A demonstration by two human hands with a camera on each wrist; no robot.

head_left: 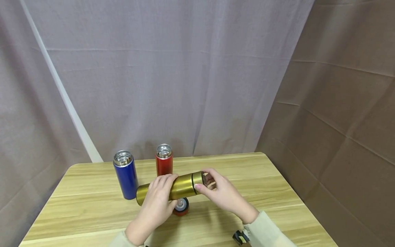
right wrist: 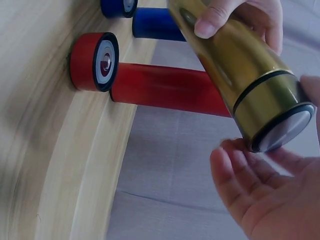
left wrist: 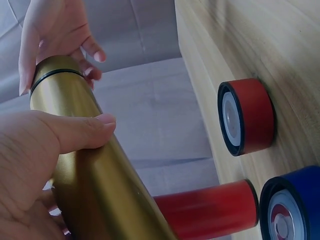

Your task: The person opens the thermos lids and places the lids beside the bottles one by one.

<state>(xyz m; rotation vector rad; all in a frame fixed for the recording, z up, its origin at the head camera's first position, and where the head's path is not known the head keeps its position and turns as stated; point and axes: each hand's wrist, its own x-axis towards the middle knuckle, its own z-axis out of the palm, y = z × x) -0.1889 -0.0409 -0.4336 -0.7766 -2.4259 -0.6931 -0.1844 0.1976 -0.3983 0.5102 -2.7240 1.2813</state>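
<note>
A gold thermos flask (head_left: 184,185) is held tilted above the table, its dark-ringed lid (right wrist: 272,107) seated on the upper end at the right. My left hand (head_left: 158,197) grips the body from above, the thumb lying along it in the left wrist view. Around the lid, my right hand (head_left: 223,193) has its thumb on one side and curled fingers on the other. Beneath the flask a red lid (head_left: 181,207) rests on the table. Behind stand a blue flask (head_left: 126,178) and a red flask (head_left: 164,164), both uncapped; the gold flask partly hides the red one.
A blue lid (left wrist: 287,207) sits beside the red lid in the left wrist view; the head view hides it. Everything stands on a light wooden table (head_left: 262,192). Grey curtains (head_left: 172,85) hang behind, and a brown curtain (head_left: 339,120) borders the right side.
</note>
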